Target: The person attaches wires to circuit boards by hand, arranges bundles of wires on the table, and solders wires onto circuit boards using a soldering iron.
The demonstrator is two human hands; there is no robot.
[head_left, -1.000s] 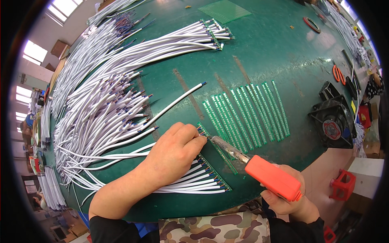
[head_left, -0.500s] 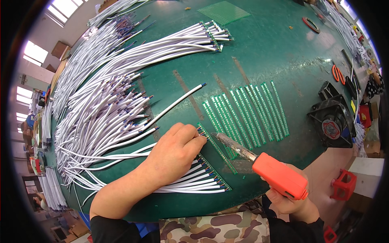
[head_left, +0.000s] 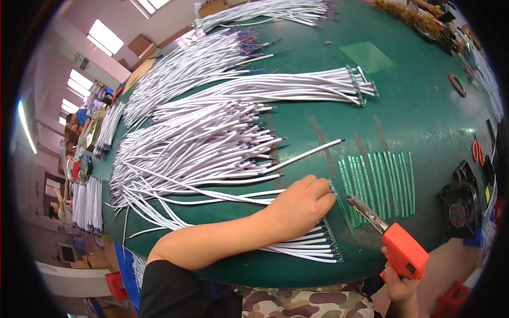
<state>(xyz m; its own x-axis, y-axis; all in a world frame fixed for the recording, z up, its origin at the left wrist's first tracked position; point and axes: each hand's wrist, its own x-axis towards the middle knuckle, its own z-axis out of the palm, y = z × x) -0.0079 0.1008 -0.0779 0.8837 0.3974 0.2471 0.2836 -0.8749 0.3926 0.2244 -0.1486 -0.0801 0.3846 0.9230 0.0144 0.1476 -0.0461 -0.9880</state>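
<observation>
My left hand [head_left: 299, 206] is closed in a pinch on a white cable [head_left: 228, 198], its tip against the upper end of a narrow green circuit strip [head_left: 345, 214]. The fingers hide most of that contact. In my right hand [head_left: 400, 285] is an orange soldering gun [head_left: 406, 251]. Its metal tip points up-left, just right of the strip and apart from my left fingers. Below my left hand, several white cables [head_left: 302, 250] fan out to another green strip [head_left: 334, 245], joined along its edge by short coloured wires.
Loose white cables [head_left: 196, 143] cover the table's left side. Several bare green strips [head_left: 379, 183] lie right of the gun's tip. A black fan [head_left: 458, 206] stands at the right edge, near orange-handled scissors [head_left: 477, 152]. A green perforated sheet [head_left: 368, 56] lies farther back.
The view has swung left, so the whole scene sits farther right in the picture. Relative to the strip, both hands and the gun's tip stay nearly where they were.
</observation>
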